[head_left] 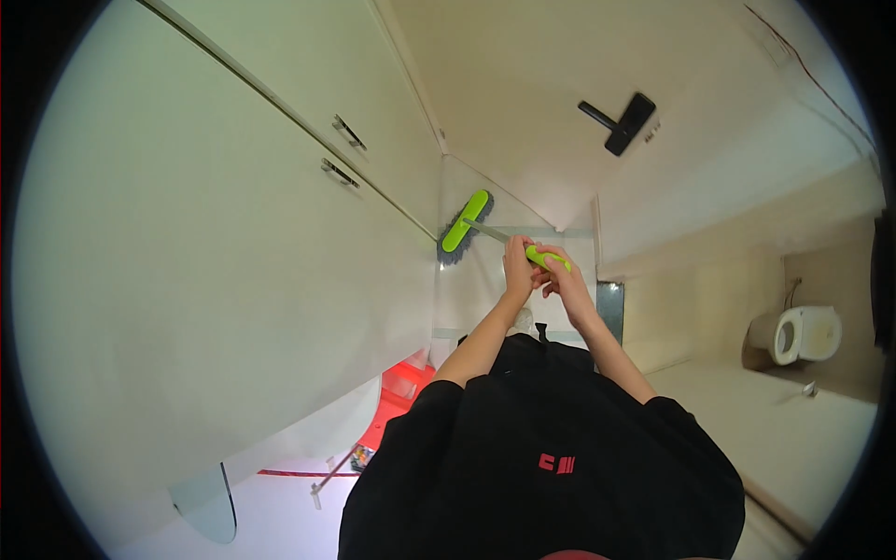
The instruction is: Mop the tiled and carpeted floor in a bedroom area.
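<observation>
A dust mop (467, 221) with a bright green head and a grey fringe rests on the pale tiled floor. Its fringe lies close to the base of the white cabinet. From the head, a thin grey pole slants back toward me and ends in a green grip. My left hand (517, 266) is closed around the pole just below that grip. Higher up, my right hand (567, 280) is closed on the green grip itself, with the thumb along it. Both hands are close together in front of my body, and some fingers are partly hidden.
A tall white cabinet (233, 205) with two metal handles runs along the left. Ahead stands a pale door or panel with a black handle (631, 123). A white toilet (807, 334) is off to the right, and a red plastic seat (397, 401) is at lower left.
</observation>
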`<state>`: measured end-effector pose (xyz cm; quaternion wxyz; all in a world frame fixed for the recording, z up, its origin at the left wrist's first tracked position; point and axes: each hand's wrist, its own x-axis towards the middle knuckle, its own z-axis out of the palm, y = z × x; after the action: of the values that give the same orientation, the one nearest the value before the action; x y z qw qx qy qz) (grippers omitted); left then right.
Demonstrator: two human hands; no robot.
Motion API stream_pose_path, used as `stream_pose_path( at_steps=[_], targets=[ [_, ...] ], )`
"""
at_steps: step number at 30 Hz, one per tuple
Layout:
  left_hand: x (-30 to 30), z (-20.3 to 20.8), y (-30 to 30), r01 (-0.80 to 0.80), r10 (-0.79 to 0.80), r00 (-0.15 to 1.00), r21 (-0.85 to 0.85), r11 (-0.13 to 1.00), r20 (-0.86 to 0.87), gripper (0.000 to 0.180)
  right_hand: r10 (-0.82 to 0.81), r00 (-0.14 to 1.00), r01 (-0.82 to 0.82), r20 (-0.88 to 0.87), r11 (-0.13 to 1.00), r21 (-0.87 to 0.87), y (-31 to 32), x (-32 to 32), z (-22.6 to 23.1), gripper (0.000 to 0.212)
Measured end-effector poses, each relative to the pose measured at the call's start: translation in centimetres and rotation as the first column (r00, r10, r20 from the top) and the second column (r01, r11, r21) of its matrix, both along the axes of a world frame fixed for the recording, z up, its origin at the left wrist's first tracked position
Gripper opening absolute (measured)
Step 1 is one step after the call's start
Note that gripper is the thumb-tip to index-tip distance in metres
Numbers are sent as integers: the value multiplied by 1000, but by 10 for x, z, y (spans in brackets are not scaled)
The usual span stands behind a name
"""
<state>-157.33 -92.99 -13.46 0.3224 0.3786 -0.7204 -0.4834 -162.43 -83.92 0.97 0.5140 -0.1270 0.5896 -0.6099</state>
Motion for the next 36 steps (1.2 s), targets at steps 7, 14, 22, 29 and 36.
stream_pose_path(
  at_steps=[7, 14, 22, 29, 36],
  targets=[
    [-69, 16, -94, -128, 116, 961, -36, 991, -250, 22, -123, 673, -141, -729, 947, -290, -119, -75, 10, 16],
    [-98, 13, -205, 19, -22, 999, 66, 998, 45, 24, 9, 916, -197, -400, 881, -430, -229, -130, 20, 23],
    [-132, 14, -321, -135, 144, 980, -75, 988, 135, 26, 72, 933, -254, -352, 826, -503, -358, -168, 22, 19],
    [-161, 12, -387, -148, 154, 967, -47, 988, 201, 22, 95, 924, -282, -369, 823, -493, -422, -196, 21, 20],
    [-179, 14, -415, -84, 92, 954, -41, 996, 287, 19, 37, 920, -226, -391, 864, -450, -455, -218, 22, 26]
  ],
)
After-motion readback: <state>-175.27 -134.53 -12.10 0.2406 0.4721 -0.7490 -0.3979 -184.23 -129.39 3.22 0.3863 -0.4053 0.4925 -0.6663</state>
